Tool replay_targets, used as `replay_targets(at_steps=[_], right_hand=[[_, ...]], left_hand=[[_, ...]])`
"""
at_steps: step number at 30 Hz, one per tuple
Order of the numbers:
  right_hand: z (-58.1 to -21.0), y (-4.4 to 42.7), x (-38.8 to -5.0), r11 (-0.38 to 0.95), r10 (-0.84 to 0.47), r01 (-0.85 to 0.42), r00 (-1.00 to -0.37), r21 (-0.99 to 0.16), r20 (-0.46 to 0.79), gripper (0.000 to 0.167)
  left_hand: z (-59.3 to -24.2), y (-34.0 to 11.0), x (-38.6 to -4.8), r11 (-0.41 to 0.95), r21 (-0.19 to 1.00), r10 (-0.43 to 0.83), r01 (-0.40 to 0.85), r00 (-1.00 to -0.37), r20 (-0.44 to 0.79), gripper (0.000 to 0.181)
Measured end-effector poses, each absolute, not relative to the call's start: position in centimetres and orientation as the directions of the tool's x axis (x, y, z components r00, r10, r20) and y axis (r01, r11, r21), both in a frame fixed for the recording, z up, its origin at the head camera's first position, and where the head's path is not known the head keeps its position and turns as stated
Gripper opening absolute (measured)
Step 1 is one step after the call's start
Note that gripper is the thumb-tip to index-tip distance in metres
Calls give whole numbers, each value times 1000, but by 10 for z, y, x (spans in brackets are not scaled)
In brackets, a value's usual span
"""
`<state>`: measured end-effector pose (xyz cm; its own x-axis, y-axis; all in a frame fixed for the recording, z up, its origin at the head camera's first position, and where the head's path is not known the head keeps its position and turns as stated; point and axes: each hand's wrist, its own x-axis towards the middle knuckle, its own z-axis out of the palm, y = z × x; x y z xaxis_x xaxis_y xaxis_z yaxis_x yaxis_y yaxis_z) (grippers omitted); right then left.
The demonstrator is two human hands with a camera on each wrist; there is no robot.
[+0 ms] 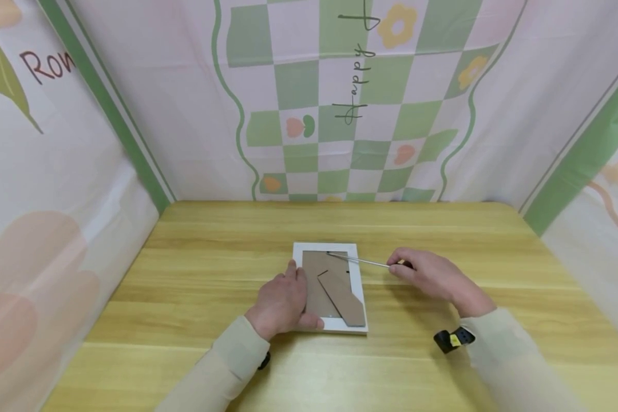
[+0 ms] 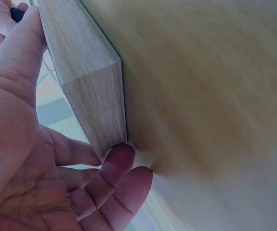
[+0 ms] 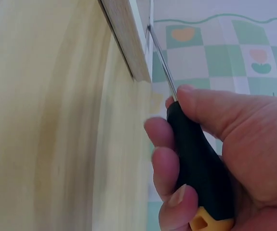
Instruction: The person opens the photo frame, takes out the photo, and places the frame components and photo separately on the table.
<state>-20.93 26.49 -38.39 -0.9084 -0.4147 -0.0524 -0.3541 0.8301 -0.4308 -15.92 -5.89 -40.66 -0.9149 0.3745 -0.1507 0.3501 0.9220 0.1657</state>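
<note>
Picture frame (image 1: 356, 283) braced by the left grip (image 1: 282, 303), screwdriver (image 1: 368, 262) held in the right grip (image 1: 435, 276).

The frame lies back up on the worktop (image 1: 211, 257), between both grips; its near-left corner is clasped by the left, thumb along the near edge, fingers at the side, probably so that sliding under the tool is resisted. The screwdriver's handle is wrapped by the right grip, its shaft held low and slanted leftward, apparently for leverage; the tip is set at a small dark tab (image 1: 329, 252) on the backing board's (image 1: 314, 294) far edge. Actual contact cannot be told. The stand flap (image 1: 344, 300) is left flat, right of the left grip.
</note>
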Motion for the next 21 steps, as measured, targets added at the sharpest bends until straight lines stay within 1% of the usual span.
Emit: replay_targets(at_steps=[4,9,13,18,21], right_hand=[[-380,268,-215,813,-433,-350,-898,-465,-81,23],[-375,271,-223,761,-462,-301,-874,-574,-153,26],[-373,274,-231,725,-487,-265,-850,-636,-201,28],[-371,277,-237,711,-495,-224,-832,-667,-249,31],[-371,276,-235,713,-491,-233,-839,-662,-234,31]], left_hand=[[-406,-59,-159,920,159,380,358,-913,-147,119],[-406,-60,-159,919,156,384,362,-912,-144,119],[-406,-59,-159,920,165,380,356,-913,-149,118],[-407,-60,-159,920,164,380,357,-913,-145,118],[-408,-60,-160,920,161,380,357,-913,-148,119]])
